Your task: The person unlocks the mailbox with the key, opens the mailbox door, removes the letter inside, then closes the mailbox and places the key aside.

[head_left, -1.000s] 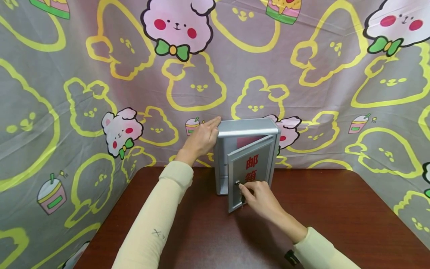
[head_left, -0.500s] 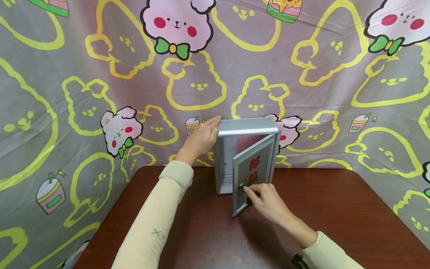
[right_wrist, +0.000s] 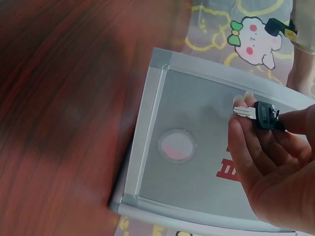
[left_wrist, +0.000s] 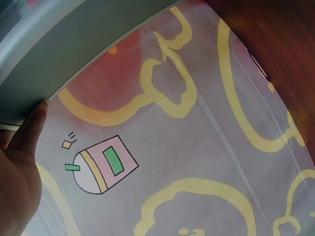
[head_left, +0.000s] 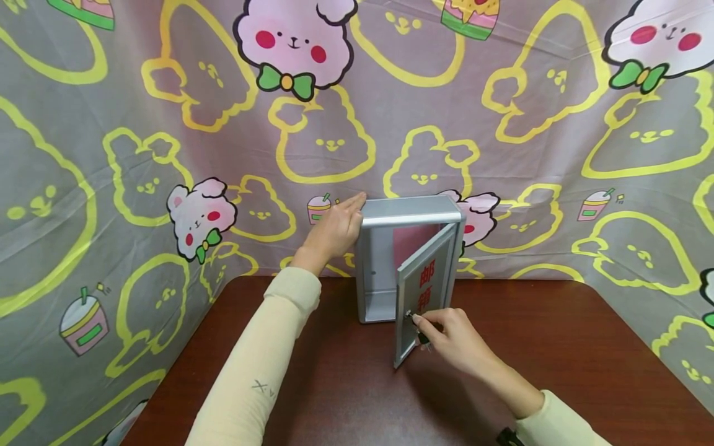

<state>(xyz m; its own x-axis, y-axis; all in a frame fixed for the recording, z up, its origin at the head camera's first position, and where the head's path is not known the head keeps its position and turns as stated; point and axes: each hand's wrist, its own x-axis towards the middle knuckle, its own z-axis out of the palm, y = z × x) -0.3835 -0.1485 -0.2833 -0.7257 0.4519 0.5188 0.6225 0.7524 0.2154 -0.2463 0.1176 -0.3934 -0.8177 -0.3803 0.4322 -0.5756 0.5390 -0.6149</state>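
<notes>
A silver-grey mailbox [head_left: 413, 207] stands upright on the table, its door [head_left: 429, 279] with red characters swung part way out. My left hand [head_left: 334, 229] rests on the box's top left edge; in the left wrist view its extended fingers [left_wrist: 32, 128] lie against the box. With thumb and fingers, my right hand [head_left: 460, 337] pinches a key at the lock [head_left: 409, 314] on the door's free edge. In the right wrist view a key with a black head [right_wrist: 265, 116] hangs by the fingers, its metal blade showing. The key inside the lock is mostly hidden.
The dark red-brown table [head_left: 312, 384] extends around the box. A cartoon-printed cloth [head_left: 334, 136] hangs close behind it and along the sides. Inside the box a pinkish patch [head_left: 406, 241] shows at the back.
My right hand has pulled the door further out, moving right and toward me, so more of the box's inside shows. The left hand has stayed on the box.
</notes>
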